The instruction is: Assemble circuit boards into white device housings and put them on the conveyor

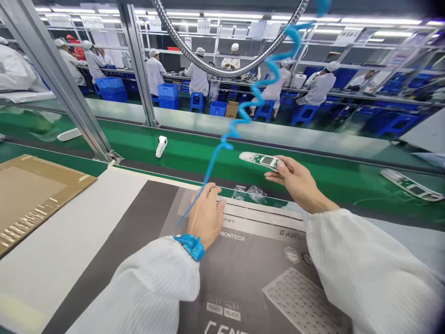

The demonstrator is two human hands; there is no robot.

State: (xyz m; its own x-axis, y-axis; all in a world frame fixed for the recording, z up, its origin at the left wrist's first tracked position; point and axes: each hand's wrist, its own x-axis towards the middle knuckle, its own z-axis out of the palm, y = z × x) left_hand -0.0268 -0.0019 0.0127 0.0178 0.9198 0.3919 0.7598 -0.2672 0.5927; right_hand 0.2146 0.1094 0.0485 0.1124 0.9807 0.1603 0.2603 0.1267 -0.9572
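My right hand (pixel 295 178) pinches one end of a long white plastic shell (pixel 248 157) with a green circuit board and a small grey screen inside. It holds the shell above the green conveyor belt (pixel 205 155). My left hand (pixel 207 215) is open, its fingers loosely bent near the far edge of a dark printed cardboard sheet (pixel 239 264) marked MONTECH. No object shows in it. A blue wrist strap (pixel 192 246) circles my left wrist, and a blue coiled cord (pixel 243 113) runs upward from there. Crumpled clear plastic (pixel 256 195) lies between my hands at the belt's near edge.
On the belt are a small white device (pixel 161 146), another shell with a board (pixel 412 184) at right, and a white piece (pixel 69 134) at left. Brown cardboard (pixel 41 190) lies left. Metal posts (pixel 139 65) and a hanging metal hose (pixel 222 72) stand before seated workers in white.
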